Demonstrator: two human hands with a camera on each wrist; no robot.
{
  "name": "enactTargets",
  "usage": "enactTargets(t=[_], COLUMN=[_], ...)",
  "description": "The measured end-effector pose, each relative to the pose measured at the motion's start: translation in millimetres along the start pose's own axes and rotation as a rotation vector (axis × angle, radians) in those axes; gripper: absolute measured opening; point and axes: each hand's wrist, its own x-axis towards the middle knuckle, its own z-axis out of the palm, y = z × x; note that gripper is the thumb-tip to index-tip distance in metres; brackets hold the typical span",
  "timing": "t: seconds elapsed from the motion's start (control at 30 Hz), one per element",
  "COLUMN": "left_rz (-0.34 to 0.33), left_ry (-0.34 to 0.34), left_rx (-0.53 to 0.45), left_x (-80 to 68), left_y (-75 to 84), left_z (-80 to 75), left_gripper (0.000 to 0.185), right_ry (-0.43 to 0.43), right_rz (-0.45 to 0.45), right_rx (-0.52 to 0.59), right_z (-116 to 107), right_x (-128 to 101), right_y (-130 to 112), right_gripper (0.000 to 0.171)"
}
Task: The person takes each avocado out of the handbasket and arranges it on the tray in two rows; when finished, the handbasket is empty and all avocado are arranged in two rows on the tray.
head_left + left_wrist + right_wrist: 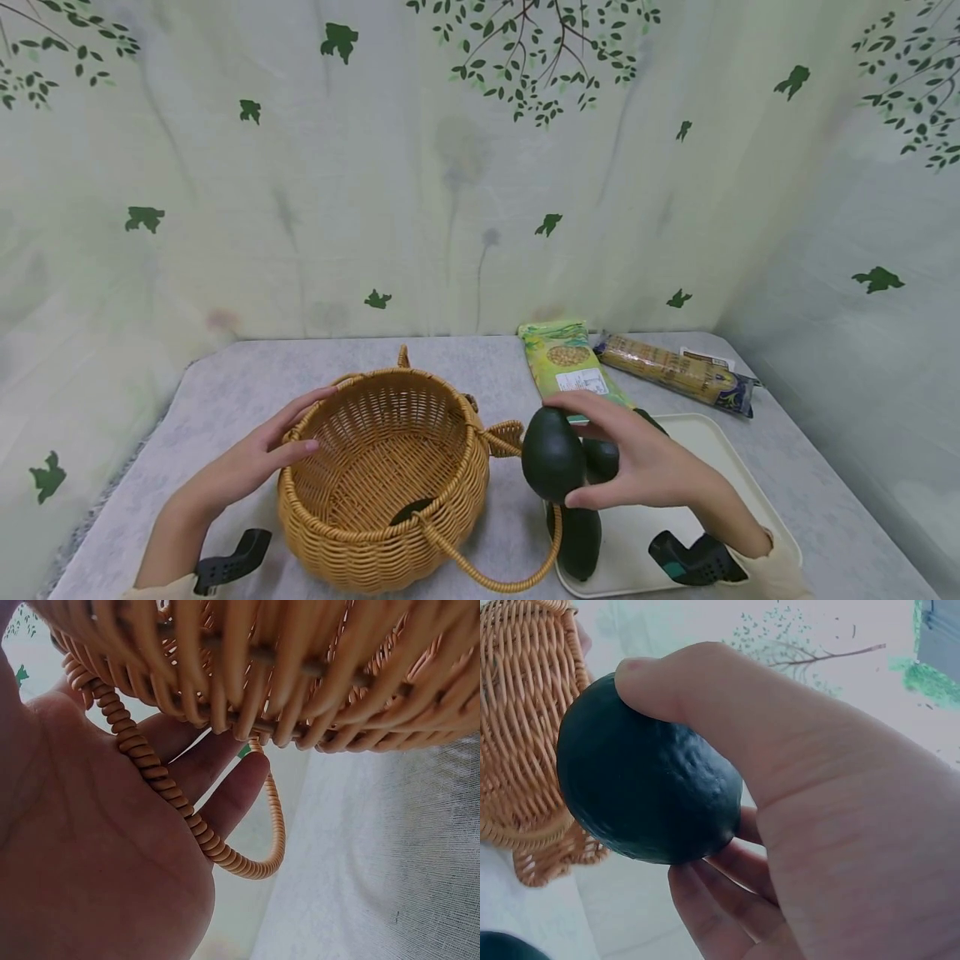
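Observation:
My right hand holds a dark green avocado between thumb and fingers, raised beside the basket's right side. In the right wrist view the thumb presses the upper side of the avocado, with fingertips under it. A round wicker basket stands in front of me, with a dark green item partly hidden behind its near rim. My left hand rests at the basket's left rim, thumb over the opening. Across its palm lies a wrapped wicker handle in the left wrist view, fingers extended behind it.
A cream tray at right bears another dark green avocado and a long dark green vegetable. The basket's right handle overlaps the tray edge. Behind lie a green-yellow bag and a long noodle packet.

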Motion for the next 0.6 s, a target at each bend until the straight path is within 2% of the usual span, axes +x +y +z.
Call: enactTargets(t=[0.17,0.37,0.6], left_rz=[-0.008,-0.007,-0.009], left_ry=[0.004,0.003,0.002], left_rx=[0.002,-0.002,0.000], left_x=[0.1,0.0,0.0], left_y=[0.7,-0.1,0.1], left_z=[0.0,0.0,-0.2], left_gripper=[0.063,0.063,0.063], right_ry=[0.017,0.026,0.048], right_rz=[0.021,0.031,0.105], right_rx=[-0.016,0.037,0.013], right_z=[-2,-3,-2], right_x=[-13,-28,-46], right_y=[6,12,21], right_gripper=[0.088,0.087,0.087])
